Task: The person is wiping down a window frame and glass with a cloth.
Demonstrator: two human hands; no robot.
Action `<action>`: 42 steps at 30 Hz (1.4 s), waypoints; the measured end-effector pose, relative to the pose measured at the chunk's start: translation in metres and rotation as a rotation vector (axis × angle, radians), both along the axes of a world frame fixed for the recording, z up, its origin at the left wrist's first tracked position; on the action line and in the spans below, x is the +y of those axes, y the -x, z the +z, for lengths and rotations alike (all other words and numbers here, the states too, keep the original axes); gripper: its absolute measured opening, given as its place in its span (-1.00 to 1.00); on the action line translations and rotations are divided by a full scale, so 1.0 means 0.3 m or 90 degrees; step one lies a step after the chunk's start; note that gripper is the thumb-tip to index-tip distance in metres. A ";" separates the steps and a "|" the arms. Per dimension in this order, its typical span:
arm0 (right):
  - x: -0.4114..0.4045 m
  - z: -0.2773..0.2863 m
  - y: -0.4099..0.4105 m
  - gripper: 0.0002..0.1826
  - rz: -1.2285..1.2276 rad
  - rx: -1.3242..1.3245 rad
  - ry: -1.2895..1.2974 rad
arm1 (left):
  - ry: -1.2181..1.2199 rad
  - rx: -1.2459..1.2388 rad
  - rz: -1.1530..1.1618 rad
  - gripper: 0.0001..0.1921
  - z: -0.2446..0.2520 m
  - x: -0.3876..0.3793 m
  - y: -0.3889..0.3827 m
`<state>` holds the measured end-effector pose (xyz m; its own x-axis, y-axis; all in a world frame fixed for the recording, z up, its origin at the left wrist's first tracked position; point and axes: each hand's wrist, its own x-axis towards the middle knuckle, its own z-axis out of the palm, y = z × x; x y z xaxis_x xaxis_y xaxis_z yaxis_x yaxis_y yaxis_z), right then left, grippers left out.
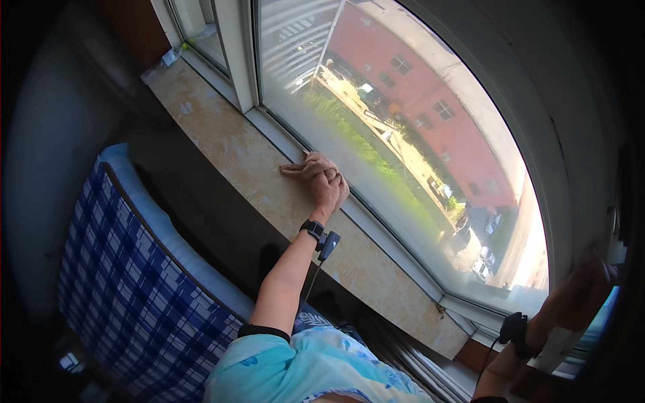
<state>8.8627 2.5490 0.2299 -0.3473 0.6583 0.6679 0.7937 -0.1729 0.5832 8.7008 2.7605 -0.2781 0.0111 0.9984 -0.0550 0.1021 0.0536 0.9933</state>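
Note:
My left hand (325, 190) grips a bunched brownish-pink cloth (317, 165), which lies against the lower track of the window frame and over the edge of the marble-patterned window sill (242, 161). A wrist strap with a cabled device sits on that forearm. At the far right, in shadow, my right hand (579, 297) is raised near the right side of the window frame; its fingers are dark and blurred, and whether they hold anything is unclear. Beyond the cloth stands the window pane (363, 166), hazy along its lower part.
A bed or cushion with a blue checked cover (146, 282) stands to the left, below the sill. A small plastic wrapper (170, 56) lies at the sill's far left end. Grey curtain-like folds (418, 367) hang beneath the right end. A white vertical frame post (234, 55) divides the window.

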 end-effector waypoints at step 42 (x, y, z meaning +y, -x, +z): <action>-0.370 -0.033 -0.146 -0.72 -0.215 0.043 -0.140 | -0.664 -0.088 0.159 -0.33 1.040 0.369 0.057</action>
